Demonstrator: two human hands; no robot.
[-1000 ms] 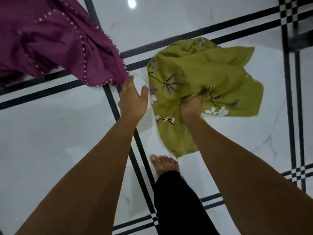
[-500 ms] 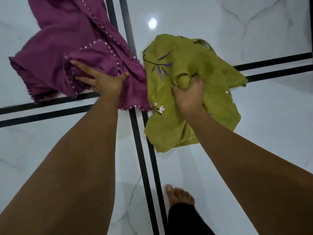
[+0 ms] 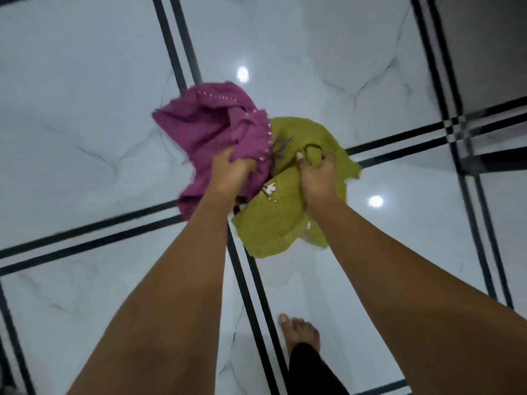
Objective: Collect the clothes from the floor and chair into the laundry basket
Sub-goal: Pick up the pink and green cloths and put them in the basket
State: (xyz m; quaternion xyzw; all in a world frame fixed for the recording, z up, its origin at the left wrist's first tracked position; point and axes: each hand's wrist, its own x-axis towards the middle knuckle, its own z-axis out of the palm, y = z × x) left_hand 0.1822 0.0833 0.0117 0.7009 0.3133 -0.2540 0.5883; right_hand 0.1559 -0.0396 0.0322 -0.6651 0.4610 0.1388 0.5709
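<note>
A magenta garment [image 3: 205, 129] with small pale beads along its hem is bunched in my left hand [image 3: 229, 175], which grips a fold of it. Right beside it, an olive-green garment [image 3: 273, 220] printed with white flowers and purple leaves is gathered in my right hand [image 3: 318, 175]. Both cloths hang lifted above the white floor, touching each other at the middle. No laundry basket or chair is in view.
The floor is glossy white marble tile [image 3: 85, 109] crossed by paired black lines. My bare foot [image 3: 299, 332] and a black trouser leg stand at the bottom centre. A dark upright edge [image 3: 484, 52] shows at the top right corner.
My left hand went from reaching over the magenta garment to gripping it. Both cloths have come off the floor and bunched together, and the floor now looks farther away.
</note>
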